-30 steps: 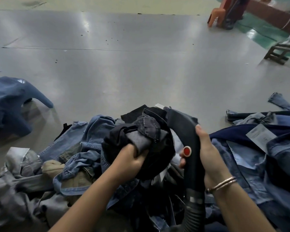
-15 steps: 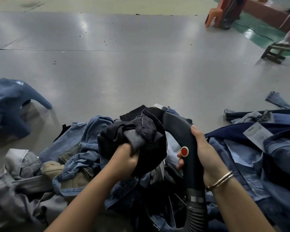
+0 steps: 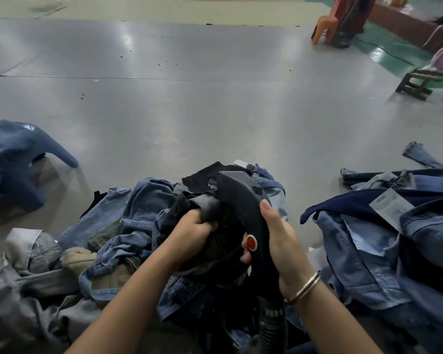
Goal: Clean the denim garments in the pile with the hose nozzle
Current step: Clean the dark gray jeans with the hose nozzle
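A pile of denim garments (image 3: 128,241) in light blue, grey and tan lies on the floor before me. My left hand (image 3: 192,231) is closed on a bunched black denim garment (image 3: 215,241) held above the pile. My right hand (image 3: 279,241) grips the black hose nozzle (image 3: 238,195), which has a red button (image 3: 251,242) by my thumb. The nozzle's head presses against the top of the black garment. Its ribbed hose (image 3: 271,325) runs down between my forearms.
More denim with a white paper tag (image 3: 389,205) is heaped at the right (image 3: 368,251). A separate blue garment (image 3: 13,162) lies at the left. Smooth grey floor (image 3: 202,111) stretches ahead. An orange plastic chair (image 3: 327,24) and a low wooden stool (image 3: 417,83) stand far right.
The black garment has been pulled lower and tighter into my left fist, and the nozzle head has slid further over its top. The view has tilted slightly.
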Demonstrator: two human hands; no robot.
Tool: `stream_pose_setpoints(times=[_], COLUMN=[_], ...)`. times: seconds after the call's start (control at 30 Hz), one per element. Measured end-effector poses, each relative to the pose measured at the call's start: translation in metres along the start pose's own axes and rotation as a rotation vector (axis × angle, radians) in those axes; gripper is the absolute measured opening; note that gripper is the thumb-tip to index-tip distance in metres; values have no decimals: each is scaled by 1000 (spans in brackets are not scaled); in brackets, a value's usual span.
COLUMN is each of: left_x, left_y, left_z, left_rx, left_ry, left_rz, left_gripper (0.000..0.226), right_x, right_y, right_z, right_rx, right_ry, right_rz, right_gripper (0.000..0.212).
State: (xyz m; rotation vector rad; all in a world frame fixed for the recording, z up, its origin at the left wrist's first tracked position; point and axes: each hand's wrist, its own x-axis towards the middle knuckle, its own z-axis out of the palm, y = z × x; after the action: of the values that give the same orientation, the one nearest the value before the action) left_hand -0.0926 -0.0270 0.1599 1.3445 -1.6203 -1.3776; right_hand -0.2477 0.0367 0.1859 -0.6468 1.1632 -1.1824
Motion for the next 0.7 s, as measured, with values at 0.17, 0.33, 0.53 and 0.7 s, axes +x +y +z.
stream_pose_setpoints(times=[0.17,0.33,0.53,0.7], left_x=[-2,-9,-1,4], left_y=[4,15,11,11], left_z=[-14,-31,-2,-9], left_rx=[-116,-945,-347,51], left_ry=[-65,-314,144,95], left_rz=[-127,6,108,138], left_gripper=[24,42,39,19], right_x=[13,2,0,3], right_y=[-21,-8,-7,4], right_z=[-15,-18,-19,-11], right_rx=[232,95,39,11], right_ry=[99,104,73,93], right_rz=[-91,-83,-132,-112], right_gripper=[54,77,88,80])
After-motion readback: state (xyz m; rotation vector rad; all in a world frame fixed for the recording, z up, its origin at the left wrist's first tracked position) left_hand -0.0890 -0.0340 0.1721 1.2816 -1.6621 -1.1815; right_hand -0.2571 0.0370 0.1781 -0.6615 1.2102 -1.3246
